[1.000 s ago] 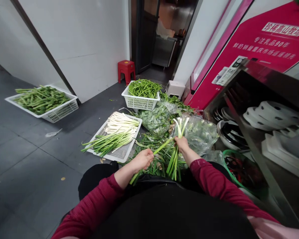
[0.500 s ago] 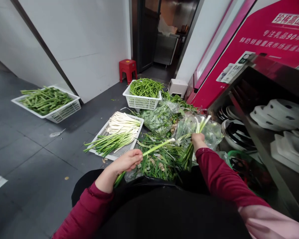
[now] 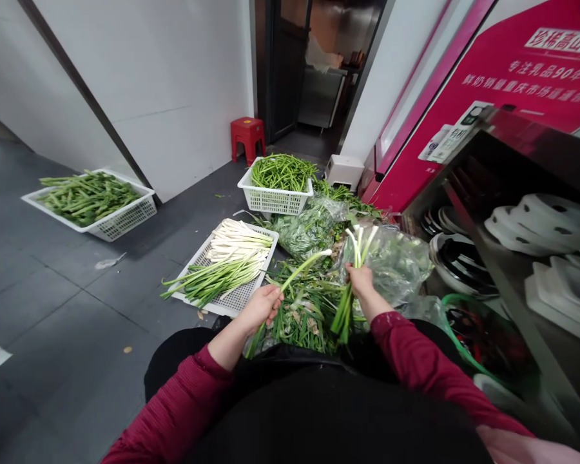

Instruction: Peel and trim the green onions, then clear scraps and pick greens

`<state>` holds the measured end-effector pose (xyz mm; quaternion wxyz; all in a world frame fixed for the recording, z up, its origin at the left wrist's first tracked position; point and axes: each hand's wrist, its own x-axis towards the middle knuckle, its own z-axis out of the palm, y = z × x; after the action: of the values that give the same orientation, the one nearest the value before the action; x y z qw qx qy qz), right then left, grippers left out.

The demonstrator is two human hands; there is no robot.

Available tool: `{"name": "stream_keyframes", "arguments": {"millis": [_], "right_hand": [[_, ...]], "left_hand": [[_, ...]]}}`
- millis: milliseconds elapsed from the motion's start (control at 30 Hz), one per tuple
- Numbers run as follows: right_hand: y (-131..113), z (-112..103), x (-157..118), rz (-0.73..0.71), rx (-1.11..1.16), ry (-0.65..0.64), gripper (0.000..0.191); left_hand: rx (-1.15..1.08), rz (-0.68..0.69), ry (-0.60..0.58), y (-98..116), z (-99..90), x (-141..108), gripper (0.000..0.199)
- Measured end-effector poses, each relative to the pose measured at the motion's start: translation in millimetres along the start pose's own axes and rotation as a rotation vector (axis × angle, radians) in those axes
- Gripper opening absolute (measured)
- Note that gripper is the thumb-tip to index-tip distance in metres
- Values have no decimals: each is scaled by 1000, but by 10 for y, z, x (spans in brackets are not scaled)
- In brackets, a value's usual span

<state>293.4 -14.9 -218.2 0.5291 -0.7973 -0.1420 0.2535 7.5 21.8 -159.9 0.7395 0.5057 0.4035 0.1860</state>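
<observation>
My left hand is closed round a single green onion, whose white end points up and to the right. In my right hand is a small bunch of green onions, white ends up, green leaves hanging below the fist. Beneath both hands lies a heap of loose green leaves and trimmings. Left of the heap, a flat white basket holds green onions laid side by side, cleaned white ones at the back and greener ones in front.
A white basket of thin green stalks stands behind the heap, near a red stool. Another white basket of green vegetables is at the left. Bagged greens lie to the right, beside a metal shelf with dishes and a green basket.
My right hand has moved left and toward me with its bunch, now more upright. My left hand has shifted slightly right, and its green onion tilts up more steeply.
</observation>
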Motion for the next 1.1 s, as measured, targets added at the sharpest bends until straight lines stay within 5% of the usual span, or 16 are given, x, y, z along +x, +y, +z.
{"name": "stream_keyframes", "arguments": {"millis": [67,233,500,700,867,1100], "right_hand": [[-54,80,-309,-51,128,-86,27],[-253,292,-958,-56,420,-580,37],[-375,72,-901,-213,200,-813,32],[-329,-17,-749,-257,72,-669,25],[-264,-209,-291,106,344,-301,12],[-187,-374,182,253,303,-157,21]], "left_hand": [[-20,-3,-9,-33,89,37,30],[-185,-126,-141,-43,284,42,29],[-342,-310,-348,47,188,-20,24],[-314,-300,-279,93,47,-92,21],[-231,-260,-227,129,-54,-202,22],[-234,-235,-244,124,-146,-249,31]]}}
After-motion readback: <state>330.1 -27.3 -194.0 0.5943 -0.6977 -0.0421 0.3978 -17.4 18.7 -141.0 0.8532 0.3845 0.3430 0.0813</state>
